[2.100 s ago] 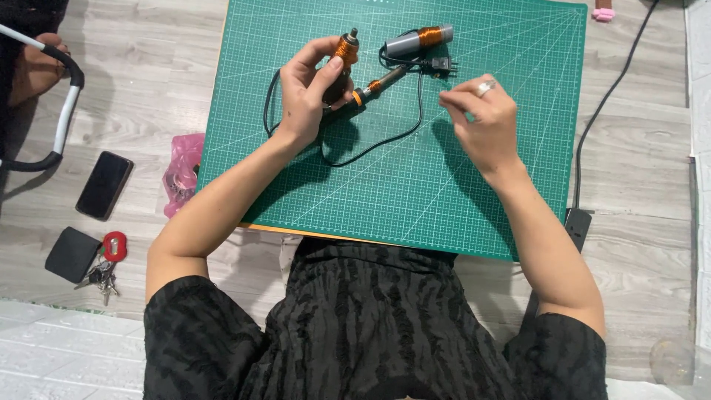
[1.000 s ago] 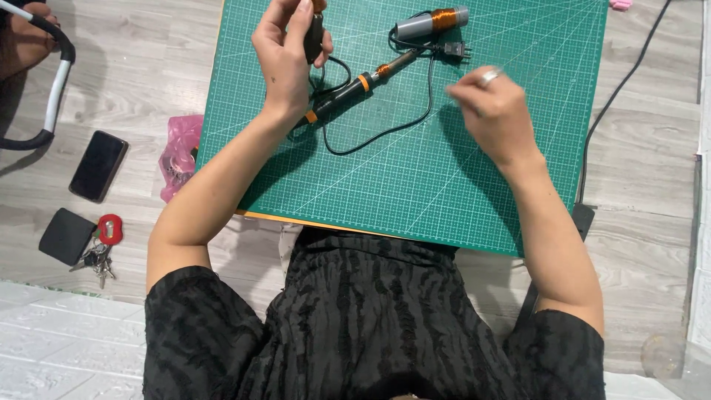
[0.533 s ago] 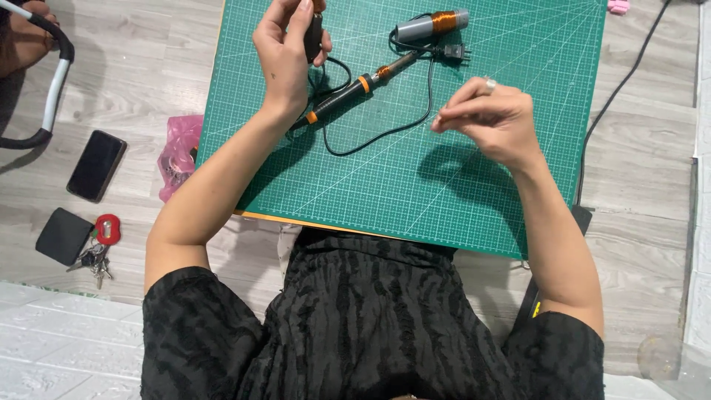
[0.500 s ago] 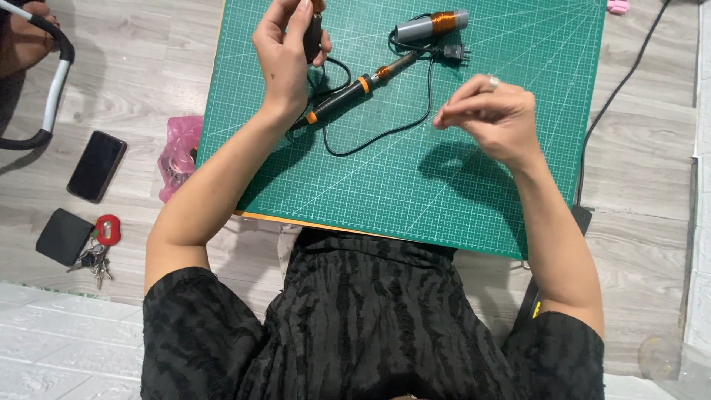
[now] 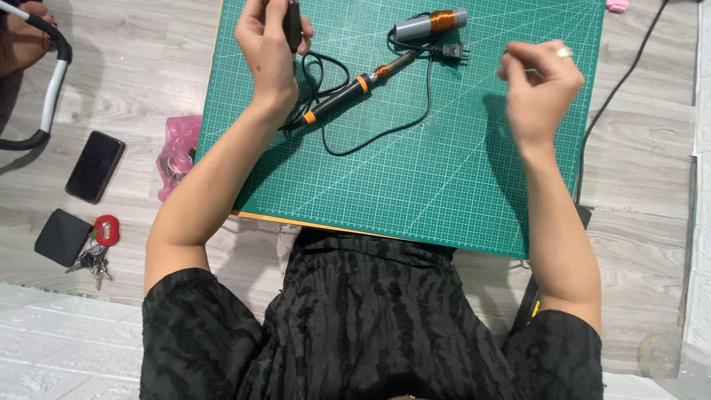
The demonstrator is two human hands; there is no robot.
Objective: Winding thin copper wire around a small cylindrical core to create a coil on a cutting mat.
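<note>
From the head view, looking straight down, the left hand (image 5: 268, 52) is raised at the top edge of the green cutting mat (image 5: 444, 185), fingers wrapped tight round a small dark cylindrical piece (image 5: 293, 22); the frame cuts off its top, so I cannot tell just what it is. The right hand (image 5: 539, 85), a ring on one finger, hangs well apart over the mat's right side, fingertips pinched together, perhaps on a fine wire too thin to make out.

Between the hands lies a soldering iron (image 5: 348, 95), black with orange bands, untouched, its glossy black cord (image 5: 385, 130) looping across the gridded rubbery mat to a plug (image 5: 452, 52). Beside the plug rests a grey cylinder wound with copper wire (image 5: 429, 24). The soldering looks not yet begun.

On the pale wood-grain floor to the left: a phone (image 5: 95, 167), keys (image 5: 92, 255), a pink bag (image 5: 178, 152).
</note>
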